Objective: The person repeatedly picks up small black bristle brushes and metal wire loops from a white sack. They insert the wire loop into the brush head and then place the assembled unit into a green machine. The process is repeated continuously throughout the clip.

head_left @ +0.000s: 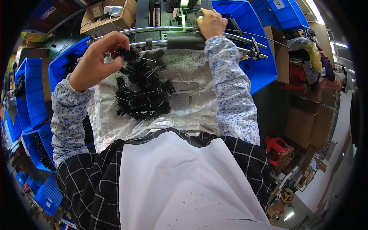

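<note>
A pile of small black bristle brushes (143, 92) with thin wire stems, several ending in loops, lies on a whitish woven sack (191, 88) spread over my lap. At the upper left of the pile, my left hand (97, 59) has its thumb and fingers curled about one black bristle brush (130, 56). My right hand (211, 23) reaches forward to the machine (168, 19), beside its lit middle. Its fingers are bent at a thin dark rod or wire; exactly what they grip is hidden.
Metal rails (153, 29) with a dark roller-like sleeve (186, 42) cross in front of me. Blue bins (264, 76) flank the machine, and more blue bins (34, 92) stand at left. A cardboard box (109, 19) sits back left. Red stools (278, 149) and another person (320, 69) are at right.
</note>
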